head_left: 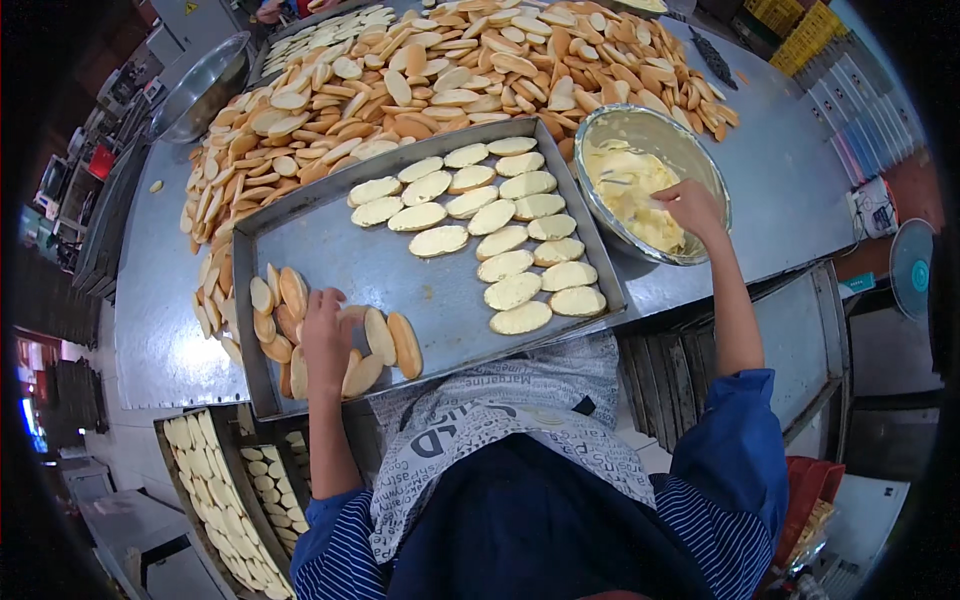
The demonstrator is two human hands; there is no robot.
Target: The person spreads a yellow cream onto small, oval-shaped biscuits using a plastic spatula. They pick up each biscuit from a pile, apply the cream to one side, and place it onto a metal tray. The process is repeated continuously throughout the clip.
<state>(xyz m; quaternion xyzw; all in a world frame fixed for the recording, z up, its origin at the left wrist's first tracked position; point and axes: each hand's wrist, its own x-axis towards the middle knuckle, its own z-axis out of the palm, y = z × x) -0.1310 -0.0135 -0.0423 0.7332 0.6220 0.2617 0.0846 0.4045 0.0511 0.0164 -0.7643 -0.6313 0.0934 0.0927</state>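
Observation:
At the lower left of a metal baking tray [440,368], my left hand [326,325] is among loose oval bread slices [379,336]. Its fingers are slightly bent and apart, touching the slices, with no slice clearly gripped. My right hand [692,208] is over a metal bowl [712,160] of pale yellow cream [640,215]. Those fingers are pinched together; what they hold is hidden, though something greyish shows in the cream. Oval slices coated with pale cream [439,241] lie in rows along the tray's far and right sides.
A large heap of plain bread slices [470,80] covers the table [790,190] beyond the tray. An empty metal bowl [205,90] stands at the far left. Trays of coated slices [205,500] sit below at the left, and a dark-handled object [711,55] lies far right.

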